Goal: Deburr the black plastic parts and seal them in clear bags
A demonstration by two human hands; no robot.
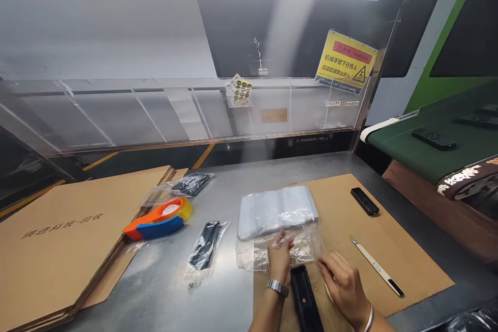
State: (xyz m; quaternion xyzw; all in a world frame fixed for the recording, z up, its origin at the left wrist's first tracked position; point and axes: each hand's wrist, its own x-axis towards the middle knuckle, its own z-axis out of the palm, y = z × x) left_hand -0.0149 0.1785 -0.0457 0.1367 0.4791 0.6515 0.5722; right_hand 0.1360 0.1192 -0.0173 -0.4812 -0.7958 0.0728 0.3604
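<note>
A clear plastic bag [249, 257] is stretched out in front of me, below a stack of clear plastic bags [276, 207]. My left hand [280, 257], wearing a metal watch, is closed at the bag with its fingertips pinched on the film. At the bag's right corner my right hand [342, 277] pinches the edge between thumb and fingers. Between my forearms lies a long black hollow part [305, 295], partly cut off by the lower frame edge. To the right, a white-handled craft knife [376, 265] rests on the cardboard sheet [334, 202].
A smaller black part [364, 201] lies at the sheet's far right. On the left are an orange and blue tape dispenser [159, 220], a bagged black item [206, 244], another black packet [192, 183] and stacked cardboard [70, 249]. A green conveyor [400, 137] stands at right behind a clear screen [155, 114].
</note>
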